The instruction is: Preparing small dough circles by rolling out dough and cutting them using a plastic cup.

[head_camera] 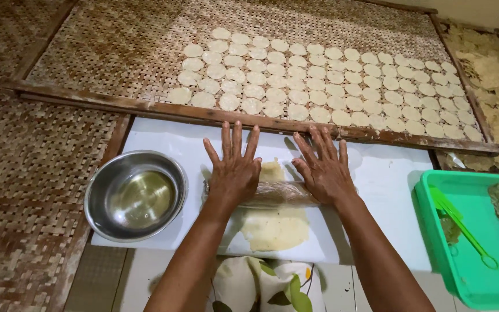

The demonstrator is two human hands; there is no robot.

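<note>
Left hand (233,169) and right hand (323,169) are pressing flat, fingers spread, on a wrapped roller (272,194) that is lying across a thin dough sheet (275,229) on the white board (388,173). A steel bowl (135,195) is sitting left; a green tray (470,231) right; cut discs (319,81) are lying on the woven rack (105,52) beyond.
</note>
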